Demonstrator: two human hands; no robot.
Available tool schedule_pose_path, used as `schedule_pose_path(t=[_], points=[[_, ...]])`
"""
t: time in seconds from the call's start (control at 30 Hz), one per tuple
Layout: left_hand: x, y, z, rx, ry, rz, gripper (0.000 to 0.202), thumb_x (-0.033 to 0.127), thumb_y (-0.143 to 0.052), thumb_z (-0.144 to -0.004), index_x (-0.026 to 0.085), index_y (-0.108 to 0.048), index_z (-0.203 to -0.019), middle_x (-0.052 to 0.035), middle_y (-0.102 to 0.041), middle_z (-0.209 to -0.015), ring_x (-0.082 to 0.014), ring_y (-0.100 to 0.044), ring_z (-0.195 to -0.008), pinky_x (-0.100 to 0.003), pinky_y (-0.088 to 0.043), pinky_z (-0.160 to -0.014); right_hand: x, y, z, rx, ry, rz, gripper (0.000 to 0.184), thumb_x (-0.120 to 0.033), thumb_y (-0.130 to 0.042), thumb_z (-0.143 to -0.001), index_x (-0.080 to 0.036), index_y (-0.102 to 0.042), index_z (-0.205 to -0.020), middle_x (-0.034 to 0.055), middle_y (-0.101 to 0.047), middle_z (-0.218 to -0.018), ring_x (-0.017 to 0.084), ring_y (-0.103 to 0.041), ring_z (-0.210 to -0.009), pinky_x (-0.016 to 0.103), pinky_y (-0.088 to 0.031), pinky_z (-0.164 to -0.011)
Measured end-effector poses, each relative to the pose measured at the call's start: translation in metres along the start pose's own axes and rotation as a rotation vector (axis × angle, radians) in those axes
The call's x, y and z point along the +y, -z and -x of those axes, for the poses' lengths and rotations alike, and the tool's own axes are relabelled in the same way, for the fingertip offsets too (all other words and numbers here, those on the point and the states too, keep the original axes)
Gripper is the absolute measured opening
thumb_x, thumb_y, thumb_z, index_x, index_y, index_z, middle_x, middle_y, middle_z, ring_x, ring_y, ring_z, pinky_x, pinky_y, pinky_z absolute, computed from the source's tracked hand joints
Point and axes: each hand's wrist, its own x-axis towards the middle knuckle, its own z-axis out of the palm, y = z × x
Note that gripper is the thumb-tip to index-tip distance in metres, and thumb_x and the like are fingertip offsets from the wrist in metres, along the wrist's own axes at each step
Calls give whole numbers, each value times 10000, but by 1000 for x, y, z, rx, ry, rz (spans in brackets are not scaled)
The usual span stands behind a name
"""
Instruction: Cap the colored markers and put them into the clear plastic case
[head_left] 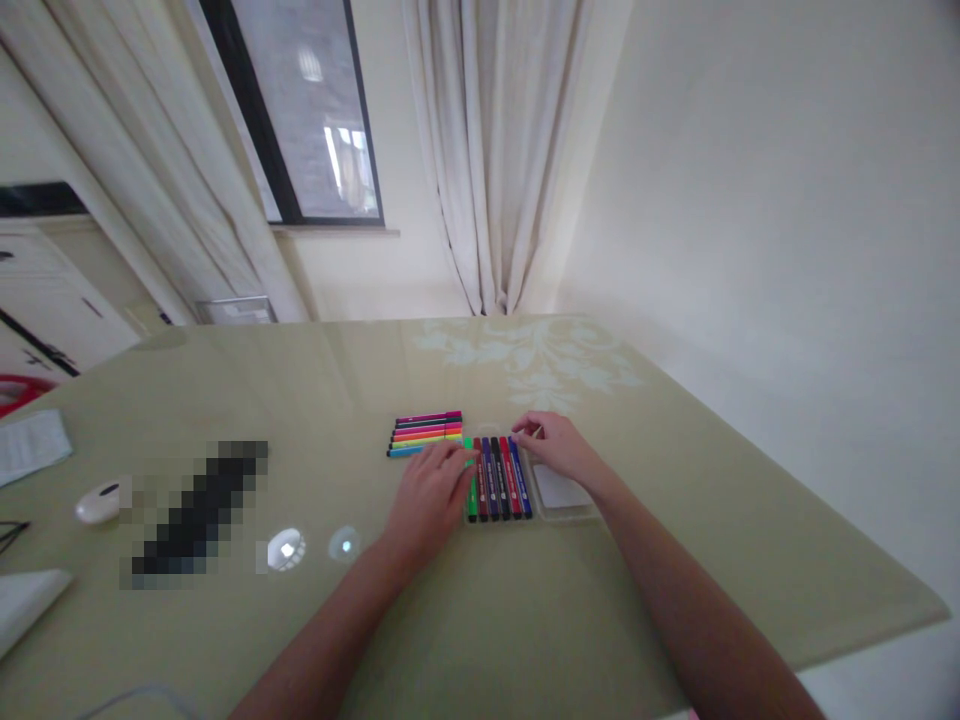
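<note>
A clear plastic case (566,518) lies unfolded on the table. One half holds a row of thick markers, among them a green marker (472,505), a red marker (511,478) and a blue marker (521,480). My left hand (431,490) rests over the row's left edge, fingers stretched towards the green marker and partly covering it. At the far end of the blue marker, the fingertips of my right hand (553,440) are bent together and touch it. Beyond my left hand lie several slim felt-tip pens (426,430) side by side, in pink, orange, yellow, blue and darker colours.
The pale green table (450,620) has a leaf pattern near its far edge. To the left are a white computer mouse (101,503), a blurred-out dark object (199,515), a folded pale cloth or paper (34,445) and a cable. A wall (787,250) runs along the right side.
</note>
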Motion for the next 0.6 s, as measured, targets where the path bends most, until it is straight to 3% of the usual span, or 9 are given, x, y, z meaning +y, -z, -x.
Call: schedule_pose_path(t=[0.07, 0.13, 0.33, 0.43, 0.5, 0.6], points=[[-17, 5, -3, 32, 188, -166, 286, 240, -459, -1034, 210, -681, -1212, -113, -672, -1215, -296, -580, -1136, -463, -482, -965, -1, 0, 0, 23, -11, 14, 135, -255, -690, -896, -178, -769, -974, 60, -762, -895, 182, -669, -795, 295, -480, -742], [-30, 9, -4, -3, 287, -283, 256, 237, -504, -1010, 215, -684, -1191, -123, -669, -1234, -324, -572, -1146, -481, -481, -942, -3, 0, 1, 30, -23, 28, 128, -253, -689, -898, -179, -766, -969, 66, -766, -908, 189, -680, -810, 303, -487, -754], [-45, 16, -4, -67, 370, -305, 157, 283, -549, -980, 198, -666, -1040, -131, -663, -1184, -346, -571, -1127, -477, -466, -918, -5, 0, 1, 24, -53, 17, 103, -260, -698, -894, -189, -757, -941, 65, -769, -883, 192, -698, -782, 304, -499, -726], [-50, 16, -7, -33, 422, -42, 168, 287, -482, -997, 199, -625, -980, -108, -698, -1067, -308, -615, -1024, -438, -470, -878, -3, -2, 1, 29, -43, -2, 87, -244, -700, -884, -192, -751, -932, 62, -765, -855, 184, -694, -750, 293, -501, -699], [-49, 14, -10, 1, 446, 254, 201, 331, -442, -1009, 205, -596, -976, -64, -699, -909, -248, -636, -839, -373, -483, -773, -2, -4, 0, 32, -45, -14, 87, -232, -704, -876, -192, -749, -939, 57, -762, -839, 179, -693, -740, 287, -501, -694], [-37, 9, -12, 63, 448, 601, 286, 443, -437, -1001, 210, -594, -948, -4, -639, -760, -175, -558, -617, -297, -444, -606, -3, -6, 0, 36, -55, -34, 90, -220, -704, -868, -191, -751, -939, 55, -761, -833, 181, -697, -754, 289, -507, -712]])
